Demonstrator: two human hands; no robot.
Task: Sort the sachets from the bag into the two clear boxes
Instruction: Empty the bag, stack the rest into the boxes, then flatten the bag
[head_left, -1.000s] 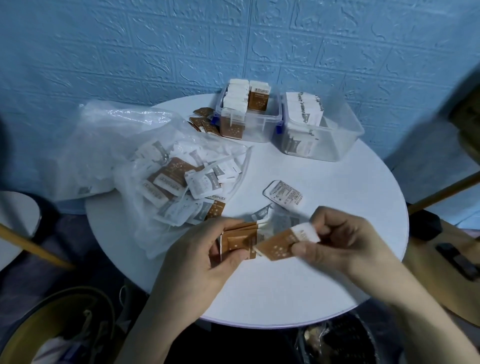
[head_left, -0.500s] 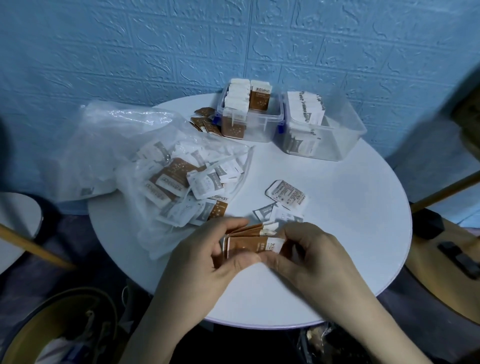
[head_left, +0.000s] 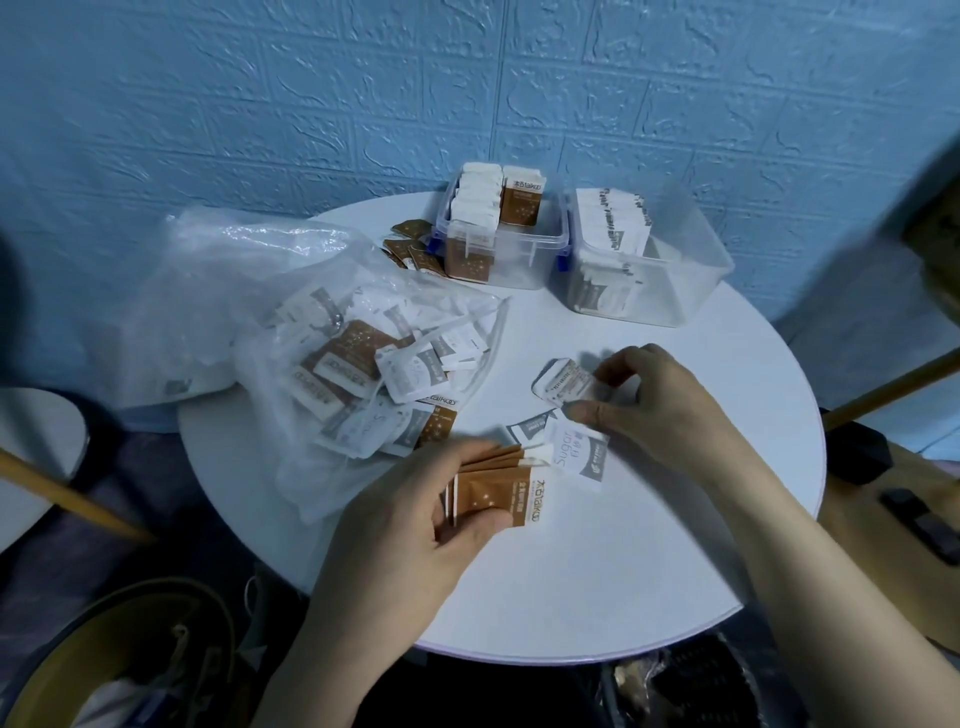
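Sachets were the matter in hand: nearest the person, the left hand gripped a fanned stack of brown sachets between thumb and fingers, held just over the near part of the white round bench. Just beyond it lay loose white sachets, one marked Sugar, and the right hand pinched the edge of another white sachet lying flat on the bench. To the left the clear plastic bag sprawled open, with many brown and white sachets mixed inside. Farthest, against the blue wall, stood the two clear boxes side by side: the left box held brown packets upright in rows, the right box held white ones, and a few brown sachets lay on the bench beside the left box. Such packets looked light, thin and slippery, likely to slide from a stack; they would best be pinched at a flat sealed edge or squared up and held across the stack's sides, without crushing the filled middle.
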